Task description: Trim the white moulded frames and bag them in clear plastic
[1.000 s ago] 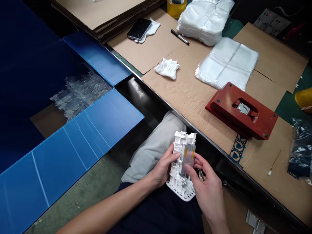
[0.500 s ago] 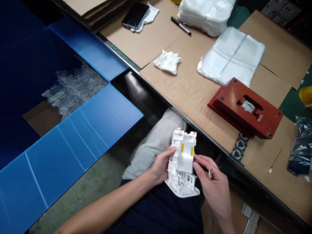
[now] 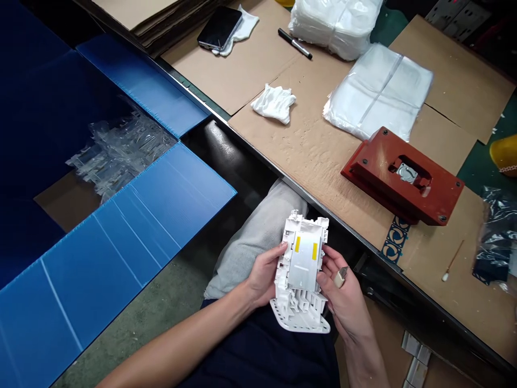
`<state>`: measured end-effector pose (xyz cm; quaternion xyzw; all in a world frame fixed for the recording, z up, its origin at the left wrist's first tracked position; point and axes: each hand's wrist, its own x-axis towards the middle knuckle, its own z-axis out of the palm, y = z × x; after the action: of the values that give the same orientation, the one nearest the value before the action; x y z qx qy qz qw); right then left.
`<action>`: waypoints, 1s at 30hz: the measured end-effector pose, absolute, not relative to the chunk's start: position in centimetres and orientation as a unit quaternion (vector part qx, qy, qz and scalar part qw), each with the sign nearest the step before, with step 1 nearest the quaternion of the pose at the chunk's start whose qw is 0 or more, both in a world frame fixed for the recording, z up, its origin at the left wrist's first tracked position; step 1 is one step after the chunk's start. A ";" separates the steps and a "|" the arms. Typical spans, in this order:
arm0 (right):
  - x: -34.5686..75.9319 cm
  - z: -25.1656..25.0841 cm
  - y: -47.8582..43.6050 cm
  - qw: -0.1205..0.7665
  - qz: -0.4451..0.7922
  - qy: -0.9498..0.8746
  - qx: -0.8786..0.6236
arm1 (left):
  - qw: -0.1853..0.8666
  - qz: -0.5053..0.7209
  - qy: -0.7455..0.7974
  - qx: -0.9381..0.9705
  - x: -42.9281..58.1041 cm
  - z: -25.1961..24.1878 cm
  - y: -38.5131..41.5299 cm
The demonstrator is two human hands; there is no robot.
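Note:
Over my lap is a white plastic housing (image 3: 299,315) with ribs, clips and a perforated rounded end toward me. A silvery metal plate (image 3: 304,269) with two yellow strips lies on its face. My left hand (image 3: 263,274) grips the housing's left edge, thumb on top and fingers hidden beneath. On the opposite edge, my right hand (image 3: 347,302) is closed on the housing, its thumb by the plate's lower right. Tucked in the right hand is a small tool with a pale handle (image 3: 340,277) and a short metal tip; its exact kind is unclear.
The cardboard-covered bench holds a red fixture block (image 3: 428,188), clear plastic bags (image 3: 379,91), a white cloth (image 3: 274,103), a marker (image 3: 294,43), a phone (image 3: 220,28) and a cotton swab (image 3: 452,261). At left, a blue box (image 3: 169,199) contains several bagged parts (image 3: 121,151).
My right hand has moved from the plate's right edge to a grip around the housing's right side. The housing has tilted slightly, and the small tool's metal tip now shows. The view shifted slightly.

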<state>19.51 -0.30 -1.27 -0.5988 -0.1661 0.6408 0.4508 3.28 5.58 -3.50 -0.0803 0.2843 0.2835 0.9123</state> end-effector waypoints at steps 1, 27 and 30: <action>19.5 -1.1 -0.2 0.449 0.643 -0.158 -0.600 | 0.915 0.282 0.278 -0.081 3.2 -3.5 5.6; 18.2 -0.3 -1.0 0.475 0.663 -0.116 -0.567 | 0.948 0.227 0.186 -0.124 2.8 -3.3 5.1; 17.9 -0.4 -1.0 0.485 0.665 -0.119 -0.555 | 0.945 0.229 0.197 -0.123 2.8 -3.2 5.1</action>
<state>17.89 -1.04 -0.40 -0.5546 -0.1195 0.6652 0.4855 2.82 5.08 -3.22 -0.1225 0.1966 0.2288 0.9455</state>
